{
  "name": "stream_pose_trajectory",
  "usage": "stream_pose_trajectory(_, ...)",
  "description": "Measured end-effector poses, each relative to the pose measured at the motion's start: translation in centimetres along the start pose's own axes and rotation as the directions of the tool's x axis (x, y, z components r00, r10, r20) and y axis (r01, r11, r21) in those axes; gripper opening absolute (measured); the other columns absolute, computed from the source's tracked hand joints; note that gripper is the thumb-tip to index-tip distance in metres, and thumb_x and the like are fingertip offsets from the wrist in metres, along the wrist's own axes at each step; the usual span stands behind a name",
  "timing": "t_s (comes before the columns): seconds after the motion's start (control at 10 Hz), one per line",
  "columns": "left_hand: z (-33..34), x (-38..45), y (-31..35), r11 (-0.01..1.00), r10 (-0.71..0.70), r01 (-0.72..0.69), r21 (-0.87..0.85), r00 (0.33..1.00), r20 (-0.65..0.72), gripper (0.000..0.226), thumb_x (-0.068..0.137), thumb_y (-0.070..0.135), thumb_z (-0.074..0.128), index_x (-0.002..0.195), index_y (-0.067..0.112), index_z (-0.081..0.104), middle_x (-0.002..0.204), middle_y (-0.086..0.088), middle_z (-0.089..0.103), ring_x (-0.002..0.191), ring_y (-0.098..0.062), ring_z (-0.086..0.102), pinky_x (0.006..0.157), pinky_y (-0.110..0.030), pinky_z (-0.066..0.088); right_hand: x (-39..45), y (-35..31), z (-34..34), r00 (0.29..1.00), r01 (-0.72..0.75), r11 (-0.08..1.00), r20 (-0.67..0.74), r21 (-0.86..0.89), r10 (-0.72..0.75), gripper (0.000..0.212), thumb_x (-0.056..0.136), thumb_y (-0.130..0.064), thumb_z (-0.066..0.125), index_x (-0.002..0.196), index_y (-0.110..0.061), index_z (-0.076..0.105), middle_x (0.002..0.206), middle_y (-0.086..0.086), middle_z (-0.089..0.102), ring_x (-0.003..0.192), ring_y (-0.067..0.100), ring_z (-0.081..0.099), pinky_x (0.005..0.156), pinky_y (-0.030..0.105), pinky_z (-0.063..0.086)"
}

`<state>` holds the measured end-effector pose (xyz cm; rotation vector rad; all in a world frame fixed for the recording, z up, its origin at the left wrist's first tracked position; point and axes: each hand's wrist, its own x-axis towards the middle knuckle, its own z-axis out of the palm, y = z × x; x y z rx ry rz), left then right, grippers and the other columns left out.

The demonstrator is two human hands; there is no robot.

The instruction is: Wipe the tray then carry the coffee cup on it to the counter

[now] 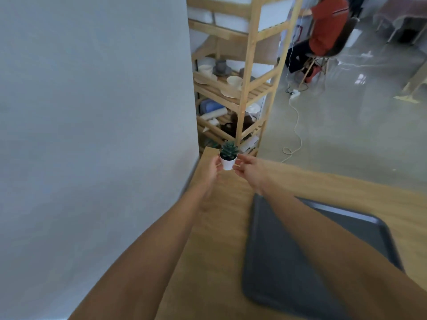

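Tray (288, 262) sits at about 4 o'clock on the tabletop (221, 227), dark, flat, raised rim, nothing on it that I can see. Looks stiff and light, probably slick metal, so I'd grab it by the two long rims and keep it level. No coffee cup or cloth in view. Both hands are busy at 12 o'clock: left hand (211, 169) and right hand (249, 169) pinch a small potted succulent (228, 158) from either side at the far end of the tabletop, right forearm crossing over the tray. Beyond that there's a wooden shelf (245, 88) stacked with crockery, and someone seated at 1 o'clock.
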<state>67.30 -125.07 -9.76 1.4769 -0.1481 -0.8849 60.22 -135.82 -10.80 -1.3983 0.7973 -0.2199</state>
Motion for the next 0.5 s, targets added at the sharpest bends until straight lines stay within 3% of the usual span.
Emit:
stream_pose_trajectory(0.1,-1.8,2.6,-0.5,0.997,-0.033,0.031,-0.065,0.999,-0.032,0.032,0.101,0.03,0.035,0.09,0.019,0.064,0.099,-0.005,0.068,0.088,-0.016,0.062,0.083,-0.032,0.05,2.5,0.3,2.1,1.0,-0.017,1.0,0.014,-0.007,0.017,0.038,0.098,0.004,0.032,0.132,-0.002,0.048,0.091,-0.005,0.057,0.103,0.02,0.055,0.102,0.038,0.045)
stream_pose_trajectory(0.2,-2.4,4.4,-0.6,1.0,-0.019,0.018,-0.018,0.997,-0.078,0.029,0.099,0.032,0.035,0.109,0.02,0.059,0.119,-0.007,0.064,0.112,-0.024,0.058,0.101,-0.042,0.045,4.3,0.1,3.6,0.999,-0.014,0.998,0.036,-0.055,0.016,0.042,0.096,0.007,0.035,0.133,-0.005,0.049,0.089,-0.008,0.055,0.105,0.02,0.053,0.103,0.04,0.045)
stream_pose_trajectory(0.3,-2.8,5.9,-1.0,1.0,0.001,-0.004,-0.027,0.994,-0.113,0.021,0.098,0.029,0.035,0.104,0.025,0.054,0.114,-0.007,0.064,0.111,-0.026,0.057,0.1,-0.044,0.043,6.1,0.7,4.4,0.997,-0.011,0.991,0.073,-0.133,0.02,0.046,0.093,0.003,0.039,0.133,-0.015,0.052,0.095,-0.006,0.06,0.107,0.022,0.057,0.102,0.047,0.046)
stream_pose_trajectory(0.4,-2.8,5.8,-0.9,0.999,-0.01,0.006,-0.049,0.996,-0.084,0.024,0.101,0.027,0.033,0.117,0.024,0.051,0.107,0.003,0.057,0.109,-0.018,0.05,0.102,-0.041,0.04,6.8,1.3,4.3,0.994,0.022,0.977,0.105,-0.212,0.001,0.05,0.089,0.002,0.042,0.132,-0.021,0.054,0.11,-0.003,0.062,0.11,0.023,0.058,0.1,0.045,0.048)
stream_pose_trajectory(0.5,-2.9,6.4,-1.1,0.999,0.028,-0.031,-0.034,0.997,-0.073,0.038,0.101,0.029,0.03,0.137,0.025,0.042,0.123,0.004,0.05,0.118,-0.016,0.046,0.107,-0.04,0.036,7.5,1.5,4.3,0.994,0.013,0.976,0.109,-0.218,0.011,0.053,0.09,-0.001,0.043,0.141,-0.017,0.042,0.129,-0.002,0.053,0.107,0.018,0.053,0.102,0.041,0.046)
